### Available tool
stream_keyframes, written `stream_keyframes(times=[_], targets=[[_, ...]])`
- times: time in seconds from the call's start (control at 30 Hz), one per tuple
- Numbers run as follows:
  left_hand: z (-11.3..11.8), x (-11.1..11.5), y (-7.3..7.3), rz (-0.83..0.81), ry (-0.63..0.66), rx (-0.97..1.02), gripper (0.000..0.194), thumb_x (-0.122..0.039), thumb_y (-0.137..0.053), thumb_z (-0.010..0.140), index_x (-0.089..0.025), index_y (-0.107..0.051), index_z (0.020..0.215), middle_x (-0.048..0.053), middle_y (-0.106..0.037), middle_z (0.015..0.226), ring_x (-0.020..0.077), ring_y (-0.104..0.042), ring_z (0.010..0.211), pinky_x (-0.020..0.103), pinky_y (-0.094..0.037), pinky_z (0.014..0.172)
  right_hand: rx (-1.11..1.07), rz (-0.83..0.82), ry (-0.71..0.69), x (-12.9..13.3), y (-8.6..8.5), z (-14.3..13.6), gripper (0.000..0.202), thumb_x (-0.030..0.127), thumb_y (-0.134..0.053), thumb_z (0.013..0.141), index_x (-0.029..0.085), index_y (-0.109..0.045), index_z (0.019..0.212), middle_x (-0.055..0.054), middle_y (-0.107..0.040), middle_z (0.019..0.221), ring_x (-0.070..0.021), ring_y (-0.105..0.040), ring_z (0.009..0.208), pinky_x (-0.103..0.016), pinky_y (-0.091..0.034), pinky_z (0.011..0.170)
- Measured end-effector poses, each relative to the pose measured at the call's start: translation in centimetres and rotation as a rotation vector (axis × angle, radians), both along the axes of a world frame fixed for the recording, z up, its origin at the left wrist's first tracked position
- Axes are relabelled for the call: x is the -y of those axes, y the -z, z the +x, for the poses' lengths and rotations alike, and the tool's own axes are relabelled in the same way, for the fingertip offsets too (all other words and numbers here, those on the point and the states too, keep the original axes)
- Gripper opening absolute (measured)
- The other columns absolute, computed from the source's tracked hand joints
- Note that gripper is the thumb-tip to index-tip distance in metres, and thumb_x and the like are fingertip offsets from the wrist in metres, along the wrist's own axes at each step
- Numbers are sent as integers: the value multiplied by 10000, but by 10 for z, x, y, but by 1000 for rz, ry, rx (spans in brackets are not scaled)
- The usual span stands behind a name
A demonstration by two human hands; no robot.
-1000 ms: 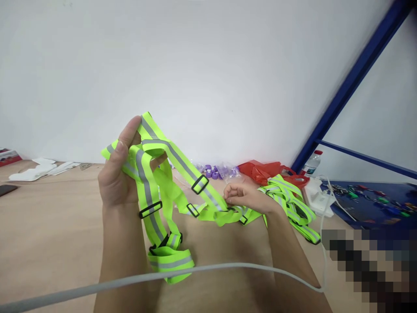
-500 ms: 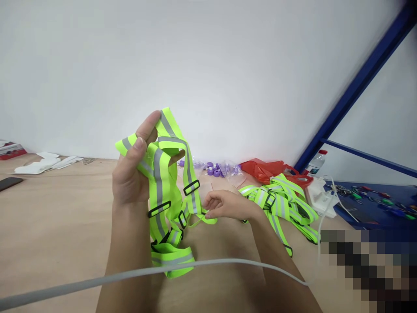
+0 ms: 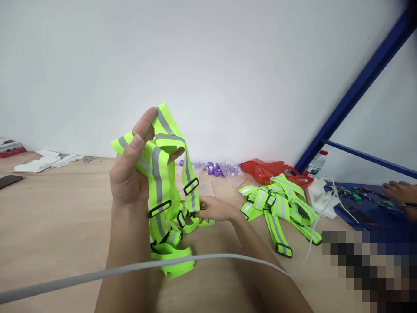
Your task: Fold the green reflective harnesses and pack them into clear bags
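My left hand [image 3: 132, 167] is raised and closed on a neon yellow-green reflective harness [image 3: 158, 174] with grey stripes, its straps looped over the fingers and hanging down. Black slide buckles sit on the hanging straps, and the lowest loop rests near the table. My right hand [image 3: 215, 208] is at the right side of the harness, its fingers closed around the lower end of a hanging strap just below a black buckle. Part of its grip is hidden by the strap. Farther right, a second reflective harness [image 3: 280, 202] lies in a loose heap.
Purple caps [image 3: 215, 169] and clear bags are by the wall, beside a red plastic bag [image 3: 263, 169]. A bottle [image 3: 317, 163] and white box [image 3: 322, 198] stand right. A grey cable [image 3: 211, 256] crosses in front. Another person's hand [image 3: 400, 191] is over a blue surface.
My right hand has moved left and closed on the hanging strap. My left hand has shifted slightly left with the harness. Another person's hand has appeared at the far right.
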State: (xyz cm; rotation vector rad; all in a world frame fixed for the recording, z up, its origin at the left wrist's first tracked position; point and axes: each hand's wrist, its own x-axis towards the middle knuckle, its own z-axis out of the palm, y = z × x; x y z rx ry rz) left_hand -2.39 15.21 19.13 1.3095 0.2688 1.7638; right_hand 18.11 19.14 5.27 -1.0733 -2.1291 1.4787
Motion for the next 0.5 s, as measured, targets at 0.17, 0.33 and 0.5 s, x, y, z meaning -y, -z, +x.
stream_keyframes(times=[0.17,0.33,0.5], targets=[[-3,-3,-2,35,-71,74,388,-426,-604,938,-247,-698,1269,17,-540,1476,344,-474,1364,377,-591,869,-77,-125,89,-1,-6,7,520,118,-564,708,177,-605,1223,-27,-711,1037,-130,-638,724,-203,-473,560],[-5,-3,-3,69,-146,92,372,-453,-616,921,-252,-719,1216,20,-515,1502,370,-399,1427,425,-539,977,-259,-225,162,-3,-7,14,671,133,-584,647,224,-597,1312,-31,-741,1081,-194,-672,882,-221,-467,587],[-4,-3,-4,79,-166,123,351,-427,-601,938,-239,-721,1209,34,-564,1457,336,-428,1412,414,-509,1016,-264,-231,193,-9,-1,20,607,152,-557,589,201,-685,1181,-12,-757,880,-188,-666,769,-249,-483,621]])
